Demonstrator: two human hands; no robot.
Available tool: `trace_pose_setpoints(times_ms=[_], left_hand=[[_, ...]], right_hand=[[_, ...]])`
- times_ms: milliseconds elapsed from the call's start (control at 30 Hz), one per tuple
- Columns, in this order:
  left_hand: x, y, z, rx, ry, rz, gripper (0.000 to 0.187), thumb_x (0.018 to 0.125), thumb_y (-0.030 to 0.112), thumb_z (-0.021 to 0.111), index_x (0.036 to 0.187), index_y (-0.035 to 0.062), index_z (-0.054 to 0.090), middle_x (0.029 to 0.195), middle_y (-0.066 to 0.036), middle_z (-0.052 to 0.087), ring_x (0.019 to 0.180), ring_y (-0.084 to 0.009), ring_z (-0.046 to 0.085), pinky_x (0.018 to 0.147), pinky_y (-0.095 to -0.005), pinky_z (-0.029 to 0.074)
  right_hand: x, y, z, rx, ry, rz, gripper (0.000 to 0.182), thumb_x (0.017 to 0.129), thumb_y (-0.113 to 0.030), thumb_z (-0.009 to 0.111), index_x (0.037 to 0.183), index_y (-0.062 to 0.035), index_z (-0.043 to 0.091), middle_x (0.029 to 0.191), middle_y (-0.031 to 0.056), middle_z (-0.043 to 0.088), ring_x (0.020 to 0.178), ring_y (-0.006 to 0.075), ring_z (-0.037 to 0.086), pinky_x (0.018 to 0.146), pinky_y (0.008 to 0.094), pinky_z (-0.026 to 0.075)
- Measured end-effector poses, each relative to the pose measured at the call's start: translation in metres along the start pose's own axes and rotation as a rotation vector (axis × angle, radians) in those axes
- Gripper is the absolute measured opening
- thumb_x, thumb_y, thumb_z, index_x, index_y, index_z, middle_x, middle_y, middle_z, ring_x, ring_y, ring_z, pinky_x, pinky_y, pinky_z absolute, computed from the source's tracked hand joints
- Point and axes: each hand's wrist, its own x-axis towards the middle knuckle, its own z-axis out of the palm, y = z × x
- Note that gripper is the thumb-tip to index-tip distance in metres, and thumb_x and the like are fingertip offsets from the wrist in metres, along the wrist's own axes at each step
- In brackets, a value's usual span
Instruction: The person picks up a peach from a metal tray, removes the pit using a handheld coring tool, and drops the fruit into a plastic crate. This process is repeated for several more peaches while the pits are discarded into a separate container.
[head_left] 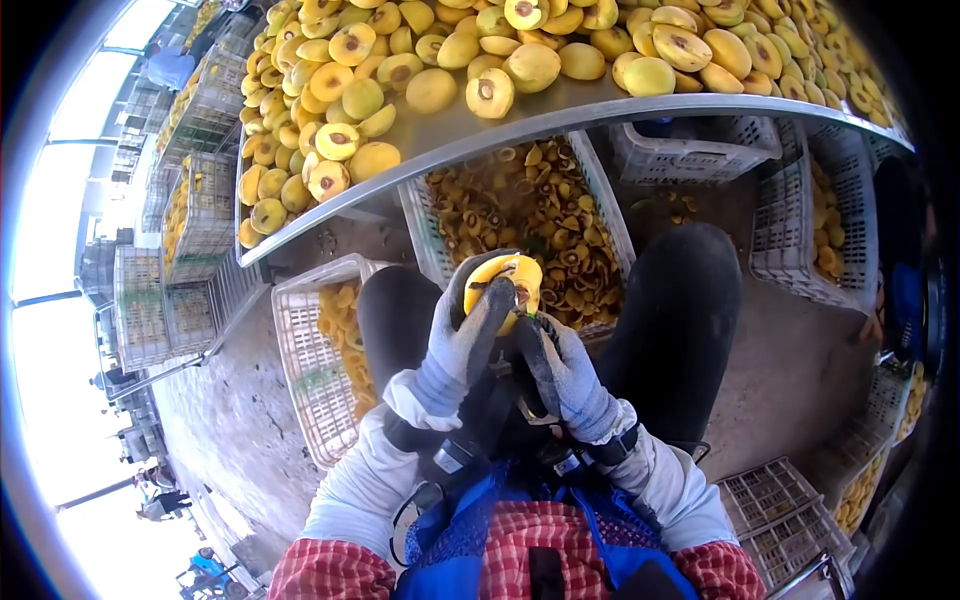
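My left hand [463, 330], in a grey-white glove with dark fingertips, is wrapped round a cut yellow mango [527, 272]. The mango's open face shows a brown hollow or stone and a dark strip lies across its side. My right hand [572, 375], gloved the same way, is closed just below the mango's right edge. A small green bit shows at its fingertips; what those fingers grip is hidden. Under both hands stands a crate [607, 200] full of peels and scraps [520, 205].
A metal-edged table [425, 135] piled with cut mangoes [430, 90] curves across the front. A white crate [300, 375] with yellow pieces stands left of my knees. More crates [690, 155] stand under the table, at right and stacked far left.
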Motion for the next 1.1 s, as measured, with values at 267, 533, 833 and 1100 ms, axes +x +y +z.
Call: trace_pose_setpoints(times_ms=[267,533,833,1100], left_hand=[[0.005,0.005,-0.005,0.040,-0.042,0.005,0.030,0.091,0.020,0.061,0.113,0.0001,0.058,0.100,-0.005,0.061,0.086,-0.0096,0.058,0.076,-0.0216,0.048],[-0.007,-0.026,0.008,-0.872,0.065,-0.248,0.041,0.094,0.036,0.053,0.115,0.0017,0.054,0.103,-0.010,0.061,0.090,-0.0155,0.059,0.079,-0.0251,0.050],[-0.020,-0.011,-0.210,1.204,0.614,0.183,0.055,0.078,0.023,0.073,0.123,0.0013,0.051,0.110,-0.018,0.060,0.096,-0.0259,0.061,0.082,-0.0336,0.049],[0.152,0.086,-0.113,1.920,0.339,-0.155,0.055,0.078,0.061,0.059,0.098,0.0101,0.068,0.095,-0.014,0.068,0.091,-0.0286,0.065,0.076,-0.0389,0.050]], right_hand=[[-0.012,-0.024,0.003,0.438,-0.298,0.411,0.045,0.097,-0.047,0.041,0.097,-0.0055,0.057,0.064,-0.0023,0.049,0.046,0.0046,0.041,0.041,0.0186,0.034],[-0.016,-0.024,0.006,1.110,-0.490,0.564,0.053,0.093,-0.057,0.040,0.081,-0.0070,0.051,0.051,0.0008,0.043,0.033,0.0075,0.036,0.028,0.0205,0.030],[-0.001,-0.003,-0.015,0.938,-0.390,0.589,0.051,0.096,-0.054,0.035,0.092,-0.0069,0.056,0.057,-0.0009,0.042,0.038,0.0082,0.033,0.032,0.0211,0.026],[0.018,0.001,-0.012,0.617,-0.152,0.594,0.043,0.096,-0.048,0.043,0.094,-0.0062,0.056,0.059,0.0003,0.048,0.040,0.0095,0.039,0.034,0.0230,0.031]])
